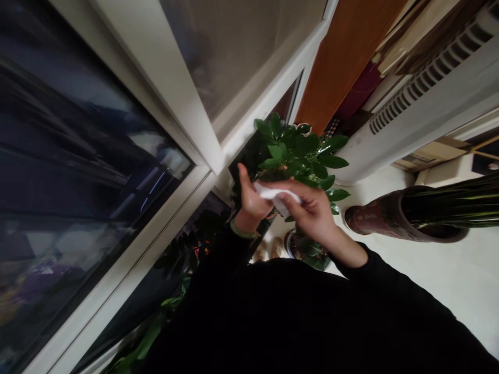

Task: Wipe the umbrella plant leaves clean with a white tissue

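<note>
My right hand (315, 209) pinches a crumpled white tissue (283, 197), or perhaps a thin cloth; its exact kind is blurred. Facing it is my left hand (252, 200), the thumb stretched upward and a light band (241, 232) around the wrist. The tissue touches the left palm, and it and my right hand hide most of the left fingers. Just beyond both hands grows a leafy green plant (304, 150) with glossy oval leaves.
To the left stand a white-framed glass door or window (167, 208) and more foliage (148, 337). A tall brown pot (382, 213) with long narrow leaves stands at the right. Beyond it is a white ridged radiator-like unit (421, 109). Below my hands sits another potted plant (312, 252).
</note>
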A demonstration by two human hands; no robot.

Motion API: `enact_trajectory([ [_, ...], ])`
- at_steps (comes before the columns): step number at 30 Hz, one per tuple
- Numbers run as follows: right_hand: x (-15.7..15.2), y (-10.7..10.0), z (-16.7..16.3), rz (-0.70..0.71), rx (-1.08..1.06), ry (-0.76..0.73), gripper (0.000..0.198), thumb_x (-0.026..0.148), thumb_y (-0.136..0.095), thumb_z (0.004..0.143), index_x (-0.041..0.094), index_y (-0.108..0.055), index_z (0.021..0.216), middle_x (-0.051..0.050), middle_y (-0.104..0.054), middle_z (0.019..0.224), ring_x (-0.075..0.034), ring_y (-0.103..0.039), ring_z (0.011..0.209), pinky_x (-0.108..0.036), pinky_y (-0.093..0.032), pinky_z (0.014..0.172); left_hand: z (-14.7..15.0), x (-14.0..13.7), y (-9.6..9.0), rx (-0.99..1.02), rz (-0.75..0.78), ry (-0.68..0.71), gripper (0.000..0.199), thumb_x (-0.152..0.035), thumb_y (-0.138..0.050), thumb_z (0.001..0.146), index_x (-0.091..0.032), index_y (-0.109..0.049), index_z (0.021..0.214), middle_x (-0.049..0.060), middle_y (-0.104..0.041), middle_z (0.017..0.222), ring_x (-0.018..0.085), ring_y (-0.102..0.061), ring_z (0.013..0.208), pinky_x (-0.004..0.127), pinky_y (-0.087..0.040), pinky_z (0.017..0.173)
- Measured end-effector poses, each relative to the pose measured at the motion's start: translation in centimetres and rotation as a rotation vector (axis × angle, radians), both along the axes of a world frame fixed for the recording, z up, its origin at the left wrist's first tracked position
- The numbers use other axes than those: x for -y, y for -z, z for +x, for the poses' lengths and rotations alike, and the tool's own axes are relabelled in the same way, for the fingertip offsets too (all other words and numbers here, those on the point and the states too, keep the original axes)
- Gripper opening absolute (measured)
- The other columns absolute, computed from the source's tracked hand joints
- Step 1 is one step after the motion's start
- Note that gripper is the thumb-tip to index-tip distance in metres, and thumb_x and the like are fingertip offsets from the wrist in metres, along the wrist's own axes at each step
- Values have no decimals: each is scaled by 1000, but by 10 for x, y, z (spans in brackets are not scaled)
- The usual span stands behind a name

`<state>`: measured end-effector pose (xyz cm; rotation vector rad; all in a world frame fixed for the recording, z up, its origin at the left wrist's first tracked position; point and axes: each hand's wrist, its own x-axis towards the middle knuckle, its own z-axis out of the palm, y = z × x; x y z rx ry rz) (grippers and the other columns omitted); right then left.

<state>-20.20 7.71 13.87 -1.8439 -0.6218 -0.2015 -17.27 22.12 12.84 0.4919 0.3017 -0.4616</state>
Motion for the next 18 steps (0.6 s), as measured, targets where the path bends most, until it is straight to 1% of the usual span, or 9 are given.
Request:
enact_trajectory([
  [2,11,-5,7,45,-71,119,27,44,-61,109,32,-82,121,-4,-86,115,-23,-81,92,-38,-67,78,1,-2,-1,43,-48,-33,104,-88,-9,101,-15,-71,143,14,-77,140,37,-57,154,58,-43,130],
  [4,20,-9,19,66,-49,266,30,49,-62,108,31,-82,121,-5,-86,113,-24,-79,90,-41,-66,77,2,-3,-3,83,-72,-68,99,-88,-15,101,-19,-65,151,11,-73,149,36,-51,159,59,-40,133],
  [6,24,-10,34,54,54,369,32,51,-60,109,31,-81,122,-6,-84,114,-26,-79,96,-46,-66,87,3,-4,-4,84,-59,-87,97,-88,-17,101,-22,-61,156,9,-68,155,35,-46,163,60,-37,134],
  [8,23,-9,49,1,188,401,31,47,-56,111,31,-80,125,-7,-83,116,-28,-77,108,-51,-63,99,5,-3,-4,63,-46,-95,96,-87,-17,102,-21,-59,157,10,-66,158,35,-44,164,60,-37,134],
  [9,21,-7,56,-39,248,388,31,44,-54,112,32,-79,126,-8,-82,118,-29,-75,113,-53,-62,104,6,-3,-3,61,-52,-92,95,-87,-19,102,-21,-59,158,10,-65,159,36,-44,165,61,-37,134],
  [11,15,-1,69,-139,339,316,31,36,-52,112,33,-78,129,-7,-81,121,-29,-72,121,-55,-59,109,7,-3,-1,74,-81,-80,93,-86,-20,103,-21,-59,157,10,-65,159,36,-42,165,62,-36,134],
  [13,10,8,79,-221,395,213,32,29,-52,111,34,-78,129,-6,-82,123,-29,-71,124,-53,-60,108,7,-3,4,103,-101,-77,91,-84,-20,104,-21,-61,155,9,-69,154,36,-42,165,64,-35,134],
  [15,9,18,85,-269,429,122,33,26,-52,110,33,-78,129,-3,-83,126,-27,-71,124,-52,-61,106,8,-4,9,135,-99,-56,89,-83,-20,104,-22,-65,150,8,-73,149,36,-43,165,62,-35,135],
  [18,15,28,84,-304,436,74,32,24,-54,109,32,-77,130,-2,-82,134,-27,-72,122,-53,-61,103,9,-5,17,157,-76,-44,85,-82,-21,105,-22,-69,143,8,-76,143,34,-48,162,57,-37,136],
])
